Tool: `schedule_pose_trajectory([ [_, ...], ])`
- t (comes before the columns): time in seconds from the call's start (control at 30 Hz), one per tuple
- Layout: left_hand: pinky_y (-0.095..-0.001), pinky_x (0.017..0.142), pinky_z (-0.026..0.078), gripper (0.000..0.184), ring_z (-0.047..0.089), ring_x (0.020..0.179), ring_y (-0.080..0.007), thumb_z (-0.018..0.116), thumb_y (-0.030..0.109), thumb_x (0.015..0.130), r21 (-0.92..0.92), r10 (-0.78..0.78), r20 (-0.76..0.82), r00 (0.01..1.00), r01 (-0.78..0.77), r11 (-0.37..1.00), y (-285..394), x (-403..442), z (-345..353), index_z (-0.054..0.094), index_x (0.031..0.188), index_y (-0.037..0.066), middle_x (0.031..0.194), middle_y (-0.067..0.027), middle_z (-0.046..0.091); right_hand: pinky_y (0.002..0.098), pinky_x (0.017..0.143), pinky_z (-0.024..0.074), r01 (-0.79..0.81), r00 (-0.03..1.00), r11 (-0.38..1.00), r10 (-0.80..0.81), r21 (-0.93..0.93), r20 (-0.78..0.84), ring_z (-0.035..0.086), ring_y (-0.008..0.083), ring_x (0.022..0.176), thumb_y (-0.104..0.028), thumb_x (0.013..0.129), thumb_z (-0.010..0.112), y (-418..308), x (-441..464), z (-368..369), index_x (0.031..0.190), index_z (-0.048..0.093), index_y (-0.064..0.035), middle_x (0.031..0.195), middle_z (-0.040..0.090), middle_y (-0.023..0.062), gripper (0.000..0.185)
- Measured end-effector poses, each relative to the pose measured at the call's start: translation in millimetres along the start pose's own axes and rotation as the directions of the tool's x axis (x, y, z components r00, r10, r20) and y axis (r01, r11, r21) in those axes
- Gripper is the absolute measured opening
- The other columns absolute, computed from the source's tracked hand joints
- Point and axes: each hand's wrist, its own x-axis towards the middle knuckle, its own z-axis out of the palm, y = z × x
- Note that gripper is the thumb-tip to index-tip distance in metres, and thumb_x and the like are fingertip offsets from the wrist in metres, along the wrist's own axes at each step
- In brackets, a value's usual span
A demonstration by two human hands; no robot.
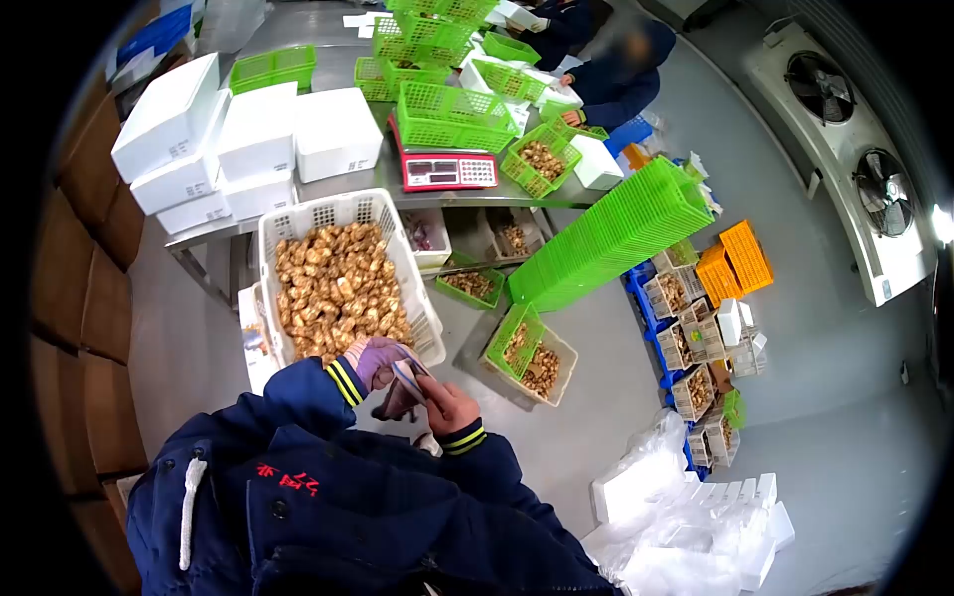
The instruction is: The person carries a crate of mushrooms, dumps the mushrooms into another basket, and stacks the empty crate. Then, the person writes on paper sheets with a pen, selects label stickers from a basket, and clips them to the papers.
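My left hand (376,364) wears a purple-and-pink glove, and its fingers are closed on one side of a crumpled greyish-pink glove (402,389). From the other side my bare right hand (449,405) pinches the same glove. Both hands are in front of my chest, at the near edge of a large white plastic basket (429,333). Brown, knobbly, bulb-like produce (338,283) fills the basket. Part of my left fingers is hidden behind the glove.
White foam boxes (338,134) and a red scale (450,171) stand on the metal table. A leaning stack of green baskets (606,238) rises to the right, with a white crate (561,382) on the floor below. A co-worker (621,79) is across the table.
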Motion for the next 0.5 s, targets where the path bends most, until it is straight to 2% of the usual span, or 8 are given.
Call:
schedule_pose_trajectory([
  [0.03, -0.0234, 0.038, 0.032, 0.013, 0.042, 0.042, -0.0095, 0.054, 0.018, 0.082, 0.007, 0.005, 0.006, 1.000, -0.005, 1.000, 3, 14, 8, 0.061, 0.083, 0.007, 0.060, 0.0011, 0.053, 0.0359, 0.057, 0.0469, 0.004, 1.000, 1.000, -0.004, -0.003, -0.009, 0.057, 0.0317, 0.065, -0.007, 0.071, 0.055, 17, -1, 0, 0.097, 0.059, -0.0144, 0.072, 0.058, 0.0117, 0.027],
  [0.07, -0.0266, 0.042, 0.036, 0.011, 0.046, 0.048, -0.0124, 0.056, 0.016, 0.078, 0.559, 0.483, 0.266, 0.834, -0.542, 0.627, 10, 26, 26, 0.061, 0.083, 0.007, 0.065, 0.0003, 0.055, 0.0372, 0.057, 0.0468, -0.062, 0.986, 0.982, 0.088, -0.181, 0.138, 0.057, 0.0320, 0.064, -0.005, 0.071, 0.054, 43, -1, 2, 0.098, 0.059, -0.0126, 0.072, 0.058, 0.0107, 0.029],
  [0.1, -0.0298, 0.046, 0.041, 0.011, 0.051, 0.054, -0.0152, 0.059, 0.014, 0.075, 0.651, 0.551, 0.693, 0.465, -0.732, -0.202, 13, 37, 38, 0.061, 0.083, 0.008, 0.070, -0.0005, 0.057, 0.0384, 0.058, 0.0467, -0.100, 0.943, 0.929, 0.202, -0.357, 0.264, 0.056, 0.0323, 0.064, -0.003, 0.070, 0.053, 67, 1, 4, 0.099, 0.059, -0.0109, 0.072, 0.058, 0.0098, 0.030],
  [0.13, -0.0343, 0.057, 0.046, 0.014, 0.057, 0.067, -0.0191, 0.061, 0.014, 0.069, 0.693, 0.460, 0.698, 0.549, -0.678, -0.244, -3, 61, 37, 0.061, 0.083, 0.010, 0.077, -0.0037, 0.058, 0.0382, 0.059, 0.0472, -0.217, 0.886, 0.900, 0.344, -0.377, 0.311, 0.057, 0.0320, 0.064, -0.005, 0.072, 0.053, 88, 6, 8, 0.097, 0.059, -0.0097, 0.074, 0.059, 0.0115, 0.027],
  [0.2, -0.0321, 0.058, 0.047, 0.008, 0.057, 0.063, -0.0171, 0.059, 0.014, 0.072, 0.697, -0.172, -0.025, 0.985, 0.141, 0.703, -23, 85, 83, 0.059, 0.079, 0.010, 0.066, -0.0060, 0.055, 0.0351, 0.067, 0.0476, -0.567, 0.739, 0.821, 0.468, 0.072, 0.485, 0.058, 0.0277, 0.073, -0.009, 0.077, 0.051, 140, 11, 2, 0.103, 0.057, -0.0065, 0.084, 0.061, 0.0119, 0.026],
  [0.3, -0.0349, 0.061, 0.045, 0.015, 0.055, 0.067, -0.0307, 0.059, 0.023, 0.074, 0.876, 0.378, 0.408, 0.831, -0.473, 0.095, -61, 131, 106, 0.057, 0.079, 0.009, 0.067, -0.0099, 0.055, 0.0323, 0.086, 0.0430, -0.621, 0.764, -0.161, 0.092, 0.767, 0.638, 0.055, 0.0213, 0.094, -0.008, 0.084, 0.046, 147, 56, -57, 0.124, 0.043, -0.0046, 0.108, 0.057, 0.0087, 0.039],
  [0.4, -0.0347, 0.068, 0.045, 0.017, 0.056, 0.077, -0.0282, 0.051, 0.013, 0.078, 0.970, 0.008, 0.221, 0.975, -0.219, -0.106, -13, 147, 173, 0.055, 0.088, -0.001, 0.080, -0.0137, 0.058, 0.0323, 0.090, 0.0405, -0.430, 0.902, 0.371, 0.214, 0.823, 0.375, 0.053, 0.0208, 0.097, -0.018, 0.083, 0.050, 237, 50, -53, 0.131, 0.033, -0.0053, 0.114, 0.053, 0.0101, 0.053],
  [0.5, -0.0351, 0.066, 0.045, 0.020, 0.057, 0.075, -0.0295, 0.055, 0.031, 0.076, 0.941, 0.210, 0.334, 0.919, -0.337, -0.026, -56, 199, 156, 0.059, 0.083, 0.013, 0.079, -0.0101, 0.059, 0.0356, 0.087, 0.0421, -0.008, 0.763, 0.977, 0.145, -0.215, 0.630, 0.047, 0.0259, 0.109, -0.020, 0.083, 0.051, 264, 102, -52, 0.126, 0.039, -0.0048, 0.122, 0.045, 0.0128, 0.047],
])
